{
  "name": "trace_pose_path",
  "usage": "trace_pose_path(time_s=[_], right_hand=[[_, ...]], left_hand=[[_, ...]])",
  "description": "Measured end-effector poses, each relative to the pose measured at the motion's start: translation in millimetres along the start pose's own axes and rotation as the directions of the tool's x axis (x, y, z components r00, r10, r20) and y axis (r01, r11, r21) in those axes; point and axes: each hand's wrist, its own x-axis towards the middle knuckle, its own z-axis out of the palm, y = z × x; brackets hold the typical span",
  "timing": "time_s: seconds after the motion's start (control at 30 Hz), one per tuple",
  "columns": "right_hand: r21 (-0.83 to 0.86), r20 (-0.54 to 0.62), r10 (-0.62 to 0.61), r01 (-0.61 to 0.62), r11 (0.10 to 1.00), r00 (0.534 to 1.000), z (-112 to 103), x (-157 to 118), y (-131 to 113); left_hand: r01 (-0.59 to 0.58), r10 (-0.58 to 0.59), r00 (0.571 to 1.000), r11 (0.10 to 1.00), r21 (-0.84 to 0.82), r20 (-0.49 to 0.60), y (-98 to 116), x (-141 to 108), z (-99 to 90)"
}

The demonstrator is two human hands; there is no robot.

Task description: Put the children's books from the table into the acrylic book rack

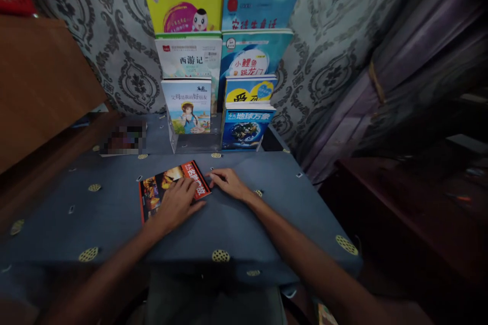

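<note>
A red and black book (pixel 162 183) lies flat and slightly turned on the blue tablecloth (pixel 244 233). My left hand (pixel 177 200) rests on its cover with the fingers spread. At the book's right edge is my right hand (pixel 229 184), its fingers curled and the index finger and thumb near the corner; whether they pinch the cover is too small to tell. Behind both hands a clear stand (pixel 194 143) holds upright books in two columns, with a white book (pixel 190 106) front left and a blue globe book (pixel 247 129) front right.
A blurred-out item (pixel 124 138) lies at the table's back left. A dark flat object (pixel 272 139) is beside the stand's right side. Brown wooden furniture (pixel 46 86) stands at the left, a dark red surface (pixel 412 203) at the right. Purple curtains (pixel 343 96) hang behind.
</note>
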Motion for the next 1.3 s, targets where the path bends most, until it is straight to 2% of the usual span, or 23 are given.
trace_pose_path(time_s=[0.23, 0.53, 0.73, 0.83, 0.93, 1.07, 1.13, 1.23, 1.3], right_hand=[[0.028, -0.004, 0.0, 0.0, 1.0, 1.0, -3.4, -3.9, 1.5], [0.017, -0.037, 0.009, -0.009, 1.0, 0.999, -3.8, -3.1, -0.8], [0.094, -0.118, 0.012, 0.0, 0.996, 0.993, -1.4, -5.9, -2.6], [0.12, -0.038, -0.019, 0.024, 0.992, 0.999, 2.3, -7.0, -6.2], [0.051, 0.046, -0.058, 0.055, 0.997, 0.997, 4.4, -8.2, -11.9], [-0.09, 0.088, -0.077, 0.085, 0.992, 0.993, 6.5, -13.7, -21.5], [-0.163, 0.091, -0.072, 0.086, 0.983, 0.993, 9.3, -18.4, -26.7], [-0.24, 0.068, -0.066, 0.08, 0.967, 0.995, 14.5, -23.6, -33.7], [-0.269, 0.073, -0.06, 0.077, 0.96, 0.996, 16.8, -22.4, -37.1]], left_hand=[[-0.026, 0.025, 1.0, 0.992, 0.125, 0.005, 10.5, 13.1, 11.3], [-0.026, 0.027, 1.0, 0.995, 0.091, -0.007, 11.4, 15.7, 4.0], [-0.023, 0.027, 0.999, 0.995, 0.092, -0.042, 12.7, 13.3, 10.4], [-0.042, 0.047, 0.998, 0.992, 0.12, -0.04, 15.4, 10.8, 14.2], [-0.059, 0.062, 0.998, 0.992, 0.112, -0.021, 14.4, 9.4, 13.3], [-0.021, 0.019, 0.999, 0.999, 0.048, 0.031, -10.0, 7.3, 4.7], [0.083, -0.085, 0.995, 0.995, 0.055, 0.044, -32.8, 2.9, -1.1], [0.273, -0.281, 0.956, 0.957, 0.098, 0.08, -66.3, -9.1, -9.9], [0.32, -0.33, 0.936, 0.943, 0.092, 0.121, -79.2, -19.2, -15.8]])
